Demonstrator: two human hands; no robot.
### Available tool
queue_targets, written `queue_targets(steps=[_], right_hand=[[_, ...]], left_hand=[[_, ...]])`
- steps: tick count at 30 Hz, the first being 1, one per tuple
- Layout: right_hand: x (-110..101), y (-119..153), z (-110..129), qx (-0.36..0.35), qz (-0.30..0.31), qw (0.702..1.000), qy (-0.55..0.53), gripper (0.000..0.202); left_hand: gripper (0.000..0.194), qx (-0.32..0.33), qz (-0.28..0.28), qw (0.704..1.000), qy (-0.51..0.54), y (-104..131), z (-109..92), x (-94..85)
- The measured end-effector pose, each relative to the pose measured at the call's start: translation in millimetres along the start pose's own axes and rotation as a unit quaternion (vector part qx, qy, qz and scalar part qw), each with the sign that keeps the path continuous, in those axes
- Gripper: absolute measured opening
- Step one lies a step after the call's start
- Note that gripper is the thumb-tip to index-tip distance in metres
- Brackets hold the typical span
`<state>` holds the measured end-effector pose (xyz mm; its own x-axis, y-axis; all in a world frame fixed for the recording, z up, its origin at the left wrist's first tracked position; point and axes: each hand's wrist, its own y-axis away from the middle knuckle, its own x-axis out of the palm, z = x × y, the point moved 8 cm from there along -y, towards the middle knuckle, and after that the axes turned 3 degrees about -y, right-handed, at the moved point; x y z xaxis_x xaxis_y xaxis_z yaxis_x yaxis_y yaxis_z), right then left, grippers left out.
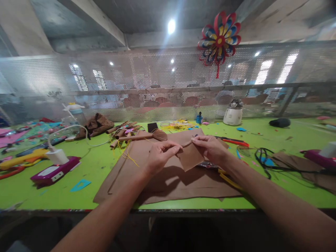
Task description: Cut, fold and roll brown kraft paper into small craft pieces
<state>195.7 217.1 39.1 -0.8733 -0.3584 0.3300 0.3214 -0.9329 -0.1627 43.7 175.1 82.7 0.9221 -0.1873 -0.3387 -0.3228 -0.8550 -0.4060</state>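
Note:
A small piece of brown paper (191,156) is held up between my two hands, over a large brown paper sheet (162,185) on the green table. My left hand (163,154) pinches its left upper corner between thumb and forefinger. At the right upper corner, my right hand (208,147) pinches the paper in the same way. A pleated brown paper fan (159,135) lies just behind my left hand. Partly hidden by my right forearm is a yellow-handled tool (228,178) on the sheet.
Rolled brown paper tubes (122,134) and yellow strings lie behind on the left. Purple power strips (55,171) stand at both sides. Orange-handled scissors (237,142), black-framed glasses (265,162) and a white bottle (233,112) are on the right. A perforated screen (157,80) rises behind the table.

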Motion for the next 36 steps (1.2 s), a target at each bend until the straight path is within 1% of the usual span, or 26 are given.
queue_targets(steps=[4, 8, 10, 13, 15, 17, 19, 20, 23, 27, 30, 33, 36], right_hand=[[-3.8, -1.1, 2.0, -0.013, -0.012, 1.000, 0.007, 0.024], [-3.2, -0.9, 6.1, -0.027, -0.015, 0.999, 0.018, 0.024], [-2.2, -0.1, 9.0, -0.040, -0.016, 0.998, 0.041, 0.024], [-0.2, 1.9, 16.3, -0.077, -0.021, 0.991, 0.106, 0.024], [1.5, 3.9, 22.5, -0.107, -0.030, 0.980, 0.164, 0.025], [3.7, 5.7, 27.0, -0.127, -0.037, 0.968, 0.212, 0.026], [5.4, 6.4, 28.9, -0.133, -0.040, 0.962, 0.235, 0.027], [6.0, 6.6, 29.3, -0.135, -0.040, 0.961, 0.240, 0.026], [6.9, 6.7, 29.7, -0.137, -0.037, 0.957, 0.251, 0.025], [6.6, 7.2, 29.0, -0.140, -0.040, 0.953, 0.264, 0.024], [5.8, 7.3, 27.5, -0.143, -0.040, 0.954, 0.260, 0.023], [3.1, 5.7, 23.2, -0.131, -0.035, 0.961, 0.241, 0.024], [1.5, 3.4, 17.1, -0.107, -0.017, 0.971, 0.213, 0.024]], left_hand=[[0.011, -0.004, -0.023, 0.999, -0.022, -2.9, 2.8, 2.0], [0.008, -0.001, -0.013, 1.000, 0.021, -4.6, 5.2, 6.0], [0.013, -0.010, 0.002, 0.999, 0.045, -5.8, 8.0, 7.7], [0.029, -0.044, 0.018, 0.996, 0.069, -7.8, 15.7, 8.8], [0.034, -0.076, 0.027, 0.993, 0.084, -8.2, 22.4, 10.1], [0.030, -0.104, 0.041, 0.988, 0.102, -7.5, 28.2, 12.8], [0.023, -0.119, 0.055, 0.984, 0.121, -6.2, 31.6, 16.1], [0.025, -0.126, 0.058, 0.982, 0.125, -5.5, 33.2, 17.1], [0.034, -0.142, 0.065, 0.982, 0.103, -3.5, 37.3, 18.9], [0.026, -0.134, 0.079, 0.987, 0.038, -3.2, 36.8, 19.9], [0.023, -0.131, 0.084, 0.987, 0.024, -3.2, 34.4, 20.7], [0.020, -0.135, 0.071, 0.988, 0.020, -3.9, 33.1, 19.3], [0.019, -0.131, 0.056, 0.990, -0.012, -5.0, 32.6, 16.5]])
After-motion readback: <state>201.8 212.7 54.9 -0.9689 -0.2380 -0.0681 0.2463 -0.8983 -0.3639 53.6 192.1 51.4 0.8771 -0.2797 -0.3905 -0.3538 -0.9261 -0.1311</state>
